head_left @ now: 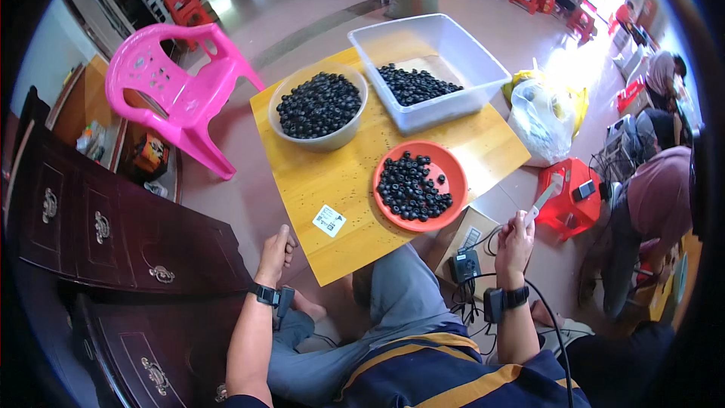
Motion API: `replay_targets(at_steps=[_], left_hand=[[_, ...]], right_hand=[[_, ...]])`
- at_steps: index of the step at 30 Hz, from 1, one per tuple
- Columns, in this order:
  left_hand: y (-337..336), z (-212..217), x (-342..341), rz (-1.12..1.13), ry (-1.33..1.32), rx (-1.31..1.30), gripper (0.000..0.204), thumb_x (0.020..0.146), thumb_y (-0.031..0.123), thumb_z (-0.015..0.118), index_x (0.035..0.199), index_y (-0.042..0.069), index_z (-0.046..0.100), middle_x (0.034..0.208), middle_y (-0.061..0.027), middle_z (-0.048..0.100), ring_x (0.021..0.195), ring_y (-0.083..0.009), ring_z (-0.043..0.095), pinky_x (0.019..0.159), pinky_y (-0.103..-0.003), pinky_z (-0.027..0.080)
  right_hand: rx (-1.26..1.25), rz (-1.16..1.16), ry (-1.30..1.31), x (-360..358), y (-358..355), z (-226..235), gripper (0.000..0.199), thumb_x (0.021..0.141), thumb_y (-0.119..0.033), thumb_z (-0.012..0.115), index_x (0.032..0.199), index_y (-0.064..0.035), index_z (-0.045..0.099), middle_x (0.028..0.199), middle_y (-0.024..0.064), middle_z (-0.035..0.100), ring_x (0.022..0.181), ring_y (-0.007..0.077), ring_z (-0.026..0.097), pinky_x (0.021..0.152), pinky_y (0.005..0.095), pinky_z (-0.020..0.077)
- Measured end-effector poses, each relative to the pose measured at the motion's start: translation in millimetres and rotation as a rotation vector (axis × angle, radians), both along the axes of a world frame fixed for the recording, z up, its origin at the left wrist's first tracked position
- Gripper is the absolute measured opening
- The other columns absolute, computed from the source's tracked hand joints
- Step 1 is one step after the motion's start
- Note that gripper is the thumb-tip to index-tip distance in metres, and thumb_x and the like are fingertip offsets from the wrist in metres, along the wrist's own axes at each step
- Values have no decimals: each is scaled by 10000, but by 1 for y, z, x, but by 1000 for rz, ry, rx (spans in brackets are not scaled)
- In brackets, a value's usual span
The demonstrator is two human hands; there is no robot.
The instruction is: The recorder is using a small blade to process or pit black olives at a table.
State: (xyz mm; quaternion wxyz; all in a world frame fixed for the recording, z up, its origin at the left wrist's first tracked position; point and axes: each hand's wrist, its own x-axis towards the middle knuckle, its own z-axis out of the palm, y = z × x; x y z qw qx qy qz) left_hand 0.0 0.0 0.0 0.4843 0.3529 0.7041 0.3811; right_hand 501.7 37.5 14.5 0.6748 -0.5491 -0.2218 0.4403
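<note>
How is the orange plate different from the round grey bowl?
The orange plate is shallow and bright, while the grey bowl is deep and dull. The plate sits at the table's near edge, close to the right hand; the bowl sits farther back, beside the clear tub. The plate's berries lie spread thin; the bowl's are heaped. Both are round and hold small dark berries.

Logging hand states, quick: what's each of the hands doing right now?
Left hand: closed in a loose fist, nothing visible in it.
Right hand: closed on a small white knife.
</note>
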Motion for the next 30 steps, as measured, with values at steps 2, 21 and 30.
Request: replay_targets(at_steps=[2, 21, 30], left_hand=[[-12, 7, 13, 64, -100, -87, 591, 959, 627, 484, 756, 80, 573, 598, 41, 441, 456, -63, 402, 407, -223, 317], [-37, -12, 37, -198, 372, 75, 653, 920, 566, 609, 915, -81, 700, 755, -87, 670, 733, -147, 603, 690, -317, 478], [-20, -25, -40, -405, 376, 56, 576, 955, 519, 574, 895, -39, 702, 759, -72, 691, 674, -141, 637, 642, -269, 496]], right_hand=[[1, -113, 146, 10, 2, -14, 152, 984, -242, 603, 1047, -144, 505, 888, -19, 580, 747, 97, 579, 619, 229, 477], [22, 112, 119, -46, 6, -32, 226, 1016, -265, 540, 1183, -118, 502, 1064, 27, 617, 918, 124, 602, 718, 286, 490], [81, 183, -68, -108, 13, -57, 312, 1054, -376, 462, 1084, -73, 529, 847, 8, 608, 694, 68, 548, 615, 217, 454]])
